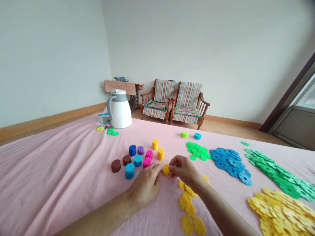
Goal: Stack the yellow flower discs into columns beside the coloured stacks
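Sitting btwn L fingers [156, 168] & R fingers [174, 170]: yel disc stack [166, 170]

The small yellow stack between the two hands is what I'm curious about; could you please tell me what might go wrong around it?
The yellow stack could skew if the fingers of the right hand press unevenly. The left hand is close to the nearer pink stack and might knock it. The right forearm passes by loose yellow discs and may scatter them.
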Demonstrator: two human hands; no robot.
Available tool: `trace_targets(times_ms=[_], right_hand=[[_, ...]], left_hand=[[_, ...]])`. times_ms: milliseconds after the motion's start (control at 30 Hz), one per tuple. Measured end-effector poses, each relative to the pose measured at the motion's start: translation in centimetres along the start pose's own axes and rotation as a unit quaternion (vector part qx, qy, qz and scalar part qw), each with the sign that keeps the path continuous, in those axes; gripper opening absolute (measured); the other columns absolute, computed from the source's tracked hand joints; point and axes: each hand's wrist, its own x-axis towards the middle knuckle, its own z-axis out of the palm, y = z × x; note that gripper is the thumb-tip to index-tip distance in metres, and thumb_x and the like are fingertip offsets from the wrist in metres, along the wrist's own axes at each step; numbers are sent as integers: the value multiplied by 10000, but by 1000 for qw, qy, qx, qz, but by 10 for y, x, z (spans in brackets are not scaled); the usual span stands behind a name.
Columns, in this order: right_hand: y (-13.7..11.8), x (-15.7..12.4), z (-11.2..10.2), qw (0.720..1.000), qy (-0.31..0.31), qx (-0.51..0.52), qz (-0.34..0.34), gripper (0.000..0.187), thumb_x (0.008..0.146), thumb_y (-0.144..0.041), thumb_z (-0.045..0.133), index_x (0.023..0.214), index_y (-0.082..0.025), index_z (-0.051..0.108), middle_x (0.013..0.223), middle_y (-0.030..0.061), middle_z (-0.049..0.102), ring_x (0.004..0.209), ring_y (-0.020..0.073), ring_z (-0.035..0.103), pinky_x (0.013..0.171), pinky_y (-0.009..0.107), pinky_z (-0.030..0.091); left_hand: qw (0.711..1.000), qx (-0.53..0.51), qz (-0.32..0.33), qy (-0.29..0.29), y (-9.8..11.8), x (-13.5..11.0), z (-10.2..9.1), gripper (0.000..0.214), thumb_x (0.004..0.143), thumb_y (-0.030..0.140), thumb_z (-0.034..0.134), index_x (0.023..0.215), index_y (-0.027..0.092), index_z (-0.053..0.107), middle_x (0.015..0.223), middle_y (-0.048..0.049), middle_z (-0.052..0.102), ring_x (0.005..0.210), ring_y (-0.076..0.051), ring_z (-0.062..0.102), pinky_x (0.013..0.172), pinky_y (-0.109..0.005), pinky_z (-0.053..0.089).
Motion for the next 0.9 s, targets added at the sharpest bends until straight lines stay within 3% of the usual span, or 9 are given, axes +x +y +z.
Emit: trace_targets(times_ms=[233, 367, 500, 600, 667, 800, 900], right_hand=[[0, 3, -6, 1000, 2, -13, -2, 56, 683, -125, 508, 674, -179, 497, 546, -7, 615, 527, 134, 618, 512, 227, 477], [-8, -2, -20, 987, -7, -156, -33, 60, 678, -118, 499, 670, -173, 524, 556, -13, 589, 524, 127, 605, 471, 202, 412], [-23, -18, -35, 924, -107, -363, -56, 70, 614, -121, 582, 656, -177, 579, 653, 12, 623, 625, 147, 584, 517, 220, 374], [-27, -26, -37, 877, -124, -461, -54, 182, 588, -132, 637, 761, -176, 606, 830, 51, 644, 774, 189, 572, 637, 261, 387], [-26, -27, -37, 864, -124, -486, -50, 218, 594, -142, 647, 806, -171, 606, 888, 66, 633, 819, 199, 558, 684, 275, 381], [-24, -24, -39, 864, -123, -485, -47, 203, 574, -153, 656, 766, -165, 593, 855, 53, 623, 792, 183, 536, 644, 256, 361], [-24, -21, -41, 894, -140, -422, -50, 111, 570, -104, 603, 647, -164, 549, 680, 4, 590, 648, 129, 511, 529, 213, 326]], left_hand=[[1000, 4, -1, 6, -2, 0, 1, 375, 651, -41, 377, 888, 181, 564, 847, -32, 584, 842, -181, 551, 708, -270, 411], [1000, -1, 3, 9, -1, -1, 1, 381, 645, -44, 375, 895, 181, 554, 856, -29, 581, 871, -179, 549, 735, -270, 413], [1000, 4, 8, 8, -1, 0, 1, 362, 648, -43, 370, 866, 183, 549, 851, -26, 576, 867, -178, 547, 738, -273, 413], [1000, 5, 8, 8, -1, 0, 1, 350, 652, -41, 373, 857, 185, 543, 859, -25, 575, 869, -176, 545, 743, -272, 413], [1000, 5, 8, 8, -2, 0, 2, 344, 652, -40, 378, 855, 186, 540, 864, -25, 576, 873, -178, 543, 749, -274, 412], [1000, 10, 0, 2, -4, 1, 3, 345, 648, -36, 385, 865, 180, 545, 866, -31, 577, 858, -181, 541, 729, -271, 413], [1000, 11, -1, 3, -3, 1, 2, 369, 637, -40, 384, 875, 183, 555, 842, -26, 575, 838, -179, 540, 720, -269, 410]])
